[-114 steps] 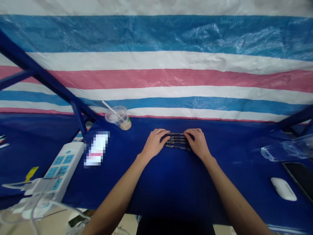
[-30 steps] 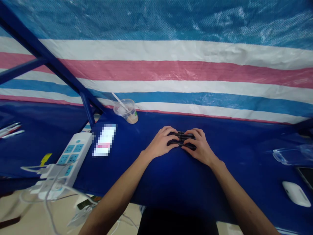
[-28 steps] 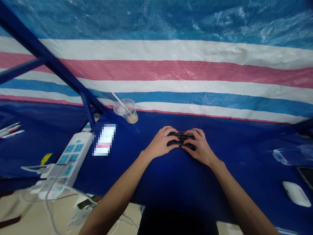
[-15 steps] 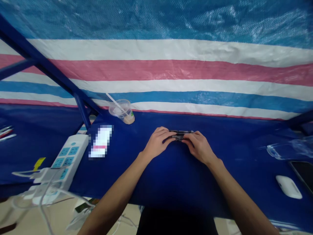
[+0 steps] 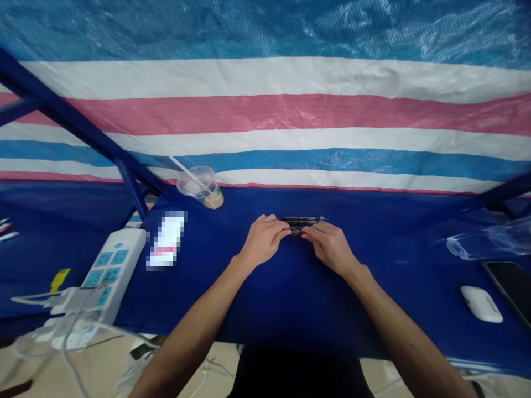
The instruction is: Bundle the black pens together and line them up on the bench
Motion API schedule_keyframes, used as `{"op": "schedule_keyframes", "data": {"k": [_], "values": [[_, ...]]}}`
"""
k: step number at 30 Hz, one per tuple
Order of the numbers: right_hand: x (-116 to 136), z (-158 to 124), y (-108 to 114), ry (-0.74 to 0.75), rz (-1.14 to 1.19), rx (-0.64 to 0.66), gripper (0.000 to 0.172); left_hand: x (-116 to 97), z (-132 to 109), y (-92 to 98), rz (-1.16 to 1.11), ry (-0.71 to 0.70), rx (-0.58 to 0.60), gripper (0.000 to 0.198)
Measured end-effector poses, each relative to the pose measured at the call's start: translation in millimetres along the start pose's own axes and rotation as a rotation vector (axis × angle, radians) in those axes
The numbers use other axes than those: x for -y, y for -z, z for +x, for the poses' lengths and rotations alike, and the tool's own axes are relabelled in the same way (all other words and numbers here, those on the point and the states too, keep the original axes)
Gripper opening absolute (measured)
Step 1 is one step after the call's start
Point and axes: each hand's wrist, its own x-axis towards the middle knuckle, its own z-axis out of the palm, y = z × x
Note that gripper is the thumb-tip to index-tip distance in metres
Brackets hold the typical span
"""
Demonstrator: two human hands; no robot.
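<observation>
A small bunch of dark pens (image 5: 302, 223) lies crosswise on the blue table cover (image 5: 290, 293), just beyond my fingers. My left hand (image 5: 262, 241) has its fingers curled and pinched on the left end of the bunch. My right hand (image 5: 329, 248) pinches the pens from the right, its fingertips meeting the left hand's at the middle. Both palms face down and hide most of the pens.
A clear plastic cup with a straw (image 5: 199, 188) lies tipped at the back left. A white power strip (image 5: 103, 271) with cables sits at the left edge beside a blurred card (image 5: 166, 241). A white mouse (image 5: 481, 303), a phone (image 5: 512, 287) and clear plastic (image 5: 477, 245) lie right.
The pens lay side by side in a flat row under my spread fingers. My hands have drawn together and gathered them into a tight bunch, pinched between both hands.
</observation>
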Motion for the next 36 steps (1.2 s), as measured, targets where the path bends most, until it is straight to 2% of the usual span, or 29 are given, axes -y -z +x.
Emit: {"op": "schedule_keyframes", "data": {"k": [4,8,13,20,23,25,28,31,34,36], "values": [[1.2,-0.2,0.1,0.005,-0.001,0.006,0.021,-2.8,0.1,2.1,0.043,0.039,0.078,0.032],[1.9,0.1,1.7,0.022,0.014,0.015,0.021,-7.3,0.9,6.3,0.05,0.061,0.108,0.038],[4.0,0.2,2.2,0.023,0.028,0.022,0.021,-8.9,-0.2,8.9,0.047,0.077,0.118,0.044],[6.6,3.5,3.1,0.063,-0.033,-0.008,0.019,-7.2,-4.9,1.0,0.063,0.178,0.096,0.055],[6.4,4.9,4.7,0.091,-0.065,-0.021,0.015,-8.5,-5.1,1.2,0.04,0.179,0.086,0.058],[5.5,4.8,5.4,0.097,-0.058,-0.031,0.014,-9.9,-4.6,3.1,0.011,0.151,0.091,0.052],[3.1,3.8,6.4,0.076,-0.037,-0.04,0.016,-11.1,-3.5,5.5,-0.052,0.134,0.043,0.03],[0.7,3.4,7.8,0.032,-0.002,-0.039,0.022,-8.9,-3.4,4.6,-0.097,0.092,-0.032,0.033],[-0.7,4.0,8.2,0.006,-0.003,-0.05,0.025,-4.4,-4.0,2.0,-0.134,0.043,-0.087,0.02],[-0.7,4.4,7.3,-0.001,-0.014,-0.047,0.024,-2.2,-3.9,1.1,-0.151,0.038,-0.107,0.018]]}}
